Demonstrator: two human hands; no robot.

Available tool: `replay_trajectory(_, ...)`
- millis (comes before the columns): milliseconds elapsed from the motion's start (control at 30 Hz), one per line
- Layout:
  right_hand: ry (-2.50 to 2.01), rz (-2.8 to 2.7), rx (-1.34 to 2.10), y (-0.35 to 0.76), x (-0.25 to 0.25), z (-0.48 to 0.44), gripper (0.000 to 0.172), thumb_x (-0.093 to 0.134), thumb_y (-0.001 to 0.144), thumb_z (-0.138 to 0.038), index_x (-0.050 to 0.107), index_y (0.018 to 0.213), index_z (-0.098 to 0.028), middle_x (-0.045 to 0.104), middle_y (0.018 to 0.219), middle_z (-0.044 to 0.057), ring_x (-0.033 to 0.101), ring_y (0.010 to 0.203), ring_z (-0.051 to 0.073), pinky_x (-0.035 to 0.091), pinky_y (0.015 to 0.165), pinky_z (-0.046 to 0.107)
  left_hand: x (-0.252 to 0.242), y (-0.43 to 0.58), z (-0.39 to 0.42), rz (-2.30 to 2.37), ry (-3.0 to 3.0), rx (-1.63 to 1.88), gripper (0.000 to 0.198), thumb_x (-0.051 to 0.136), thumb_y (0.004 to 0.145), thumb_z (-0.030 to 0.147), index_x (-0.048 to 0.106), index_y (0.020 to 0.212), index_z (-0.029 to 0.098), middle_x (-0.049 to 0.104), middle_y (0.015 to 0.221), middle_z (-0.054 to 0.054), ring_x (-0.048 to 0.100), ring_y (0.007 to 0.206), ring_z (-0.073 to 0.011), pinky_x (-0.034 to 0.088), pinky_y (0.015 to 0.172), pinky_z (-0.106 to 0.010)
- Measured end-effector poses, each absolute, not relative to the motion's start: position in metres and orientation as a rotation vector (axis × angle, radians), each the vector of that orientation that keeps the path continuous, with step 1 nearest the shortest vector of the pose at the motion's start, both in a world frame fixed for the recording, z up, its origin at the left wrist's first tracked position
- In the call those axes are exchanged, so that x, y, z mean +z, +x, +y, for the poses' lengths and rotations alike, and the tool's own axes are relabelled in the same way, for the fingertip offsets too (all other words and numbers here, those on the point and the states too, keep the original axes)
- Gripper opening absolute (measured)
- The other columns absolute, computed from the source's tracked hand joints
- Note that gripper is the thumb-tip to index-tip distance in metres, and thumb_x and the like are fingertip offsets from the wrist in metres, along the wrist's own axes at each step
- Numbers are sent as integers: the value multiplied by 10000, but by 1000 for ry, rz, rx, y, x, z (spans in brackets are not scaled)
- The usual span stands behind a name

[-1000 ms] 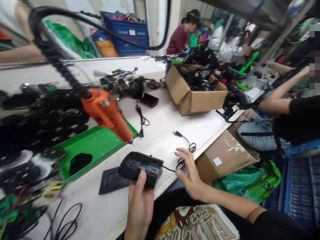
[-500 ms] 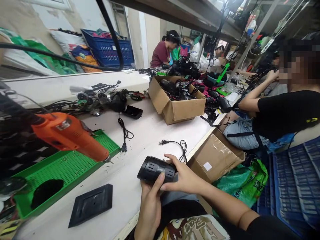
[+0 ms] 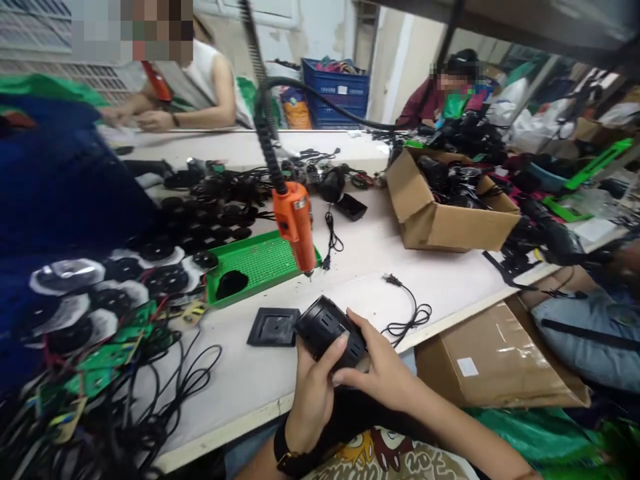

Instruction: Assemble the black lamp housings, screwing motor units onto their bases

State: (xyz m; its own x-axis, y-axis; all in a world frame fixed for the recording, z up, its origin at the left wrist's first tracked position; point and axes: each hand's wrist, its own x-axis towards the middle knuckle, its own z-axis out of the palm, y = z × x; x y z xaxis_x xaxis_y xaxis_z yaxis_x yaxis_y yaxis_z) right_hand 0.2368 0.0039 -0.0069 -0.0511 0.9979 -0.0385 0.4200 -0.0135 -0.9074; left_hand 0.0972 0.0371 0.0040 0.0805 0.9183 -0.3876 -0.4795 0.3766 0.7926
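Note:
A black slotted plastic housing point(image 3: 327, 327) is held in both hands over the table's near edge. My left hand point(image 3: 315, 383) wraps its lower side, thumb across the slots. On the right end, my right hand point(image 3: 377, 363) grips it with thumb and fingers. A cord with a plug point(image 3: 407, 300) lies on the table just beyond, seeming to lead back to the housing; where they join is hidden. Left of the housing lies a black square plate point(image 3: 273, 327). An orange electric screwdriver point(image 3: 296, 227) hangs bit-down above a green perforated tray point(image 3: 260, 257).
Circuit boards point(image 3: 107, 357) and tangled wires cover the table's left. A cardboard box point(image 3: 457, 223) full of black parts stands at the back right. Another carton point(image 3: 500, 357) sits below the right edge. Co-workers are across the table and at the right. A blue bin point(image 3: 65, 180) rises at the left.
The view has swung left, so the screwdriver, tray and box appear farther right, and circuit boards have come into sight. Both hands keep their hold on the housing, now tilted differently.

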Motion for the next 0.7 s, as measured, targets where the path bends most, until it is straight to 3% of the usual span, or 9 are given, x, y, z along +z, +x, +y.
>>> replay_trajectory(100, -1405, -1694, 1076, 239, -1, 10, 925, 702, 871, -718, 385, 1597, -241, 440, 1640, 163, 441, 1522, 335, 367, 1279, 537, 1, 80, 37, 1048, 560, 1170, 762, 956, 647, 404, 590, 1296, 249, 697, 1263, -47, 645, 1209, -255, 541, 1025, -354)
replay_trajectory(200, -1344, -1726, 1083, 244, 7, 22, 669, 513, 1021, -640, 403, 1584, -296, 503, 1578, 121, 565, 1398, 278, 472, 1193, 485, -4, 60, 34, 1057, 584, 1205, 771, 959, 643, 394, 592, 1301, 232, 694, 1262, -51, 642, 1186, -250, 540, 1022, -353)
replay_trajectory(267, -1400, -1787, 1006, 249, 13, 34, 528, 433, 1071, -569, 496, 1512, -286, 568, 1512, 110, 586, 1366, 273, 472, 1185, 495, -8, 47, 30, 1044, 589, 1197, 790, 963, 643, 381, 586, 1319, 225, 701, 1250, -62, 657, 1151, -256, 553, 998, -367)
replay_trajectory(367, -1542, -2024, 822, 259, 21, 62, 428, 434, 1078, -491, 636, 1357, -238, 652, 1408, 120, 594, 1345, 314, 458, 1186, 552, -14, 27, 24, 975, 603, 1138, 775, 949, 682, 376, 564, 1336, 218, 727, 1203, -88, 690, 1088, -275, 565, 972, -413)
replay_trajectory(500, -1569, -2266, 468, 271, 29, 127, 389, 443, 1056, -381, 696, 1271, -178, 698, 1331, 161, 640, 1238, 376, 515, 1082, 600, -25, 6, 16, 897, 605, 1106, 755, 956, 680, 400, 561, 1295, 214, 741, 1194, -118, 699, 1105, -314, 545, 1017, -485)
replay_trajectory(700, -1275, -2409, 419, 247, 14, 234, 274, 499, 992, -244, 744, 1088, -168, 747, 1173, 149, 706, 1074, 289, 562, 979, 445, -41, -6, 16, 880, 592, 1101, 728, 937, 714, 416, 577, 1315, 213, 732, 1202, -138, 701, 1116, -341, 538, 1022, -521)
